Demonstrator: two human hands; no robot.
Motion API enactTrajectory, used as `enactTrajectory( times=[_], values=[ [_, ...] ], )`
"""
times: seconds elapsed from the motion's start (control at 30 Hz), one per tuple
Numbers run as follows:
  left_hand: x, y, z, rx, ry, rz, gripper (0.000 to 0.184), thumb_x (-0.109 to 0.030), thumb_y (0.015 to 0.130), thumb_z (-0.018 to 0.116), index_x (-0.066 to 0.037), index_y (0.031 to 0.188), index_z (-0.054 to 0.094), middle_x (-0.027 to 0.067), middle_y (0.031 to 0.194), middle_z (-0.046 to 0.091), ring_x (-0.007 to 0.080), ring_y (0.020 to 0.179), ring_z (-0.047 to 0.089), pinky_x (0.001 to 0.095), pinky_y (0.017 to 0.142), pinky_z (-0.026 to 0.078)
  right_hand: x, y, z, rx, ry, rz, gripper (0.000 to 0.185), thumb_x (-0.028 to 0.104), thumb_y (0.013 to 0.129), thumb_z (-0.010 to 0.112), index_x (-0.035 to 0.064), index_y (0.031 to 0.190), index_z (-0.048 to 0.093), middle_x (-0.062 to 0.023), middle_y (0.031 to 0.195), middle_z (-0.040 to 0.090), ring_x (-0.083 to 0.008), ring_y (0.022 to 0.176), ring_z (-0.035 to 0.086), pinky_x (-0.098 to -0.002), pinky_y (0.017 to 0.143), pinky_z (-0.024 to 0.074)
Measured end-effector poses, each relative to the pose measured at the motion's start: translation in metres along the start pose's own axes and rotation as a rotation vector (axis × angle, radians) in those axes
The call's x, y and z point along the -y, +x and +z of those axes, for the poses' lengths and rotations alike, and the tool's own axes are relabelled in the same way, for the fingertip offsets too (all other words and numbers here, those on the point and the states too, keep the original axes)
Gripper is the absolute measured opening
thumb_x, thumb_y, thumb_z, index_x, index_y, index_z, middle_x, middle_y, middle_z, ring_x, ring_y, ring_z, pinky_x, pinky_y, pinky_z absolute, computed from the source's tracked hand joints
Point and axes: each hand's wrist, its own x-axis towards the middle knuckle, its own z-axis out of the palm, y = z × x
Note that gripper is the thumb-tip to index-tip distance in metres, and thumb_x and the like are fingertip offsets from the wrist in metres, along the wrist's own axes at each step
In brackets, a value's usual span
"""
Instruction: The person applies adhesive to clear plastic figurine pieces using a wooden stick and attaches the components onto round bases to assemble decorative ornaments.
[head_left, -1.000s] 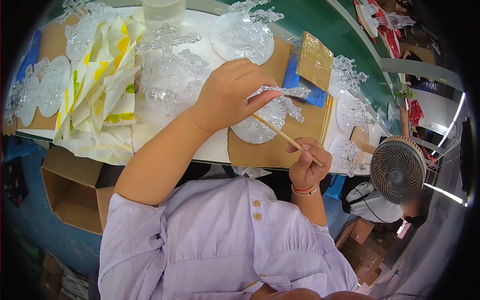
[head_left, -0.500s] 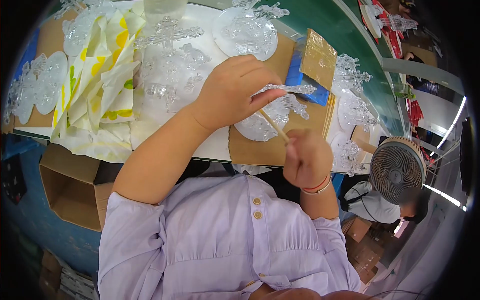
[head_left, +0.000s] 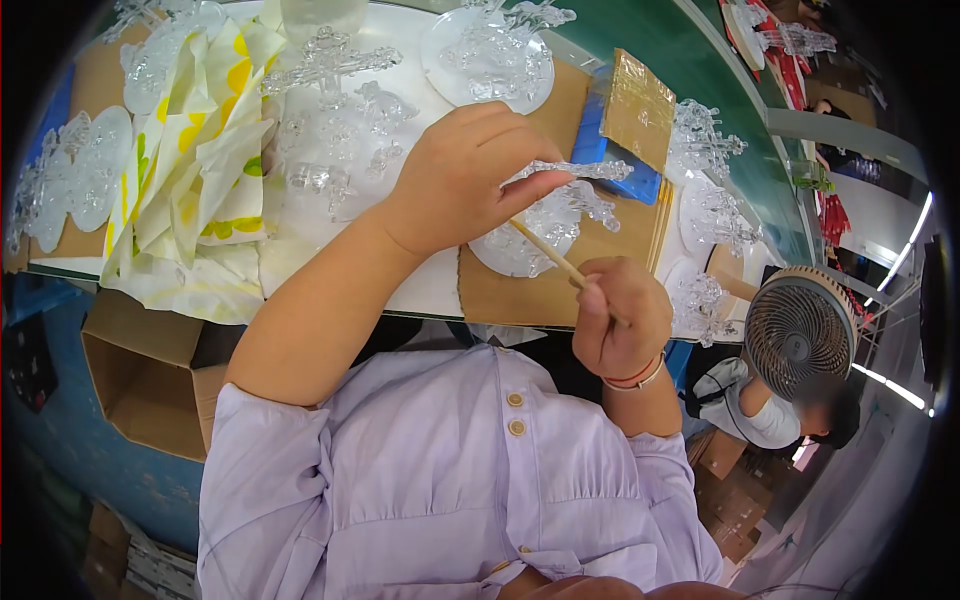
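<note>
My left hand [head_left: 475, 175] is closed around a clear, textured plastic piece [head_left: 600, 170], whose narrow end sticks out to the right past the thumb. In my right hand [head_left: 625, 315] is a thin, light wooden stick [head_left: 548, 250], pinched between thumb and fingers. The stick slants up to the left, its far end at the underside of my left hand; whether it touches the piece is hidden. Below my left hand, a white round plate [head_left: 520, 250] bearing more clear plastic pieces sits on a flat cardboard sheet [head_left: 510, 300].
Behind my hands stands a blue bin [head_left: 635, 188] with a cardboard flap [head_left: 637, 110]. More clear pieces [head_left: 335, 150] lie left of my arm, beside crumpled yellow-patterned cloth [head_left: 200, 150]. A fan [head_left: 800, 335] is at the right, near another person [head_left: 750, 405]. An open carton [head_left: 145, 370] stands below the table.
My right hand has shifted slightly right, with the stick still in it. My left hand stays almost in place on the clear piece. The person by the fan has moved an arm.
</note>
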Motion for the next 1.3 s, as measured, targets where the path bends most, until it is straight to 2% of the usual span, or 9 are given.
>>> enactTrajectory(
  times=[0.2,0.33,0.5,0.53,0.73,0.83,0.9,1.13,1.3],
  values=[
    [-0.001,0.000,0.000,0.016,-0.009,-0.023,0.017,-0.019,0.074,0.076,-0.009,0.078,0.063,0.0033,0.071,0.060,0.0229,0.064,0.055,0.0334,0.058,0.045,-0.013,0.000,0.006,-0.106,0.138,0.168,0.002,0.001,0.092,0.050,-0.0011,0.092,0.049,-0.0132,0.068,0.061,-0.0165,0.055,0.058,-0.0251,0.050,0.0458],
    [0.000,-0.001,0.000,0.020,0.021,-0.021,0.017,-0.019,0.074,0.076,-0.009,0.078,0.063,0.0030,0.071,0.060,0.0226,0.065,0.055,0.0333,0.058,0.045,-0.007,0.009,0.002,-0.065,0.082,0.155,0.003,-0.001,0.090,0.052,-0.0012,0.091,0.049,-0.0146,0.071,0.061,-0.0202,0.053,0.057,-0.0260,0.049,0.0448],
    [0.000,0.000,-0.001,0.014,-0.008,-0.004,0.017,-0.019,0.073,0.077,-0.010,0.078,0.063,0.0024,0.071,0.060,0.0222,0.065,0.055,0.0331,0.058,0.045,0.003,0.005,0.003,0.157,-0.147,-0.248,0.015,-0.004,0.076,0.063,0.0024,0.084,0.052,-0.0141,0.078,0.061,-0.0239,0.055,0.055,-0.0296,0.047,0.0415],
    [0.000,0.000,0.000,0.013,-0.009,-0.005,0.017,-0.019,0.073,0.077,-0.010,0.078,0.063,0.0024,0.071,0.060,0.0222,0.065,0.055,0.0331,0.058,0.045,0.004,0.000,0.007,0.173,-0.186,-0.295,0.018,0.001,0.075,0.068,0.0022,0.083,0.053,-0.0125,0.077,0.060,-0.0210,0.056,0.054,-0.0298,0.045,0.0401],
    [0.000,0.000,0.000,0.014,-0.027,-0.019,0.018,-0.018,0.072,0.077,-0.009,0.078,0.063,0.0023,0.071,0.060,0.0222,0.064,0.055,0.0324,0.057,0.044,0.001,-0.010,0.024,0.077,-0.285,-0.446,0.023,0.012,0.078,0.071,-0.0009,0.082,0.053,-0.0130,0.076,0.058,-0.0202,0.056,0.052,-0.0298,0.044,0.0385],
    [0.000,0.001,-0.002,0.030,-0.023,-0.017,0.018,-0.018,0.072,0.078,-0.009,0.078,0.063,0.0024,0.070,0.060,0.0224,0.064,0.055,0.0324,0.056,0.044,-0.003,-0.013,0.029,0.026,-0.296,-0.391,0.021,0.011,0.080,0.070,-0.0009,0.082,0.053,-0.0132,0.077,0.058,-0.0206,0.056,0.052,-0.0297,0.044,0.0385],
    [-0.002,0.001,-0.006,0.088,0.015,-0.020,0.020,-0.008,0.069,0.080,-0.006,0.082,0.065,0.0055,0.076,0.065,0.0211,0.067,0.058,0.0289,0.058,0.046,-0.003,-0.011,0.027,0.027,-0.285,-0.350,0.021,0.010,0.079,0.071,-0.0002,0.084,0.053,-0.0129,0.078,0.059,-0.0215,0.058,0.054,-0.0299,0.046,0.0397],
    [-0.007,0.002,-0.002,0.086,-0.037,-0.074,0.017,-0.010,0.071,0.078,-0.007,0.081,0.065,0.0053,0.076,0.064,0.0216,0.068,0.059,0.0304,0.059,0.047,-0.012,0.006,0.015,-0.140,-0.020,0.042,0.023,0.001,0.080,0.068,0.0026,0.097,0.052,-0.0132,0.081,0.061,-0.0291,0.065,0.059,-0.0333,0.057,0.0464],
    [-0.009,0.002,-0.001,0.074,-0.052,-0.145,0.017,-0.007,0.070,0.078,-0.006,0.081,0.065,0.0060,0.079,0.066,0.0217,0.071,0.061,0.0295,0.061,0.047,-0.018,0.015,0.010,-0.218,-0.026,0.113,0.014,0.001,0.084,0.064,0.0025,0.093,0.053,-0.0116,0.077,0.059,-0.0284,0.062,0.057,-0.0330,0.055,0.0450]
  ],
)
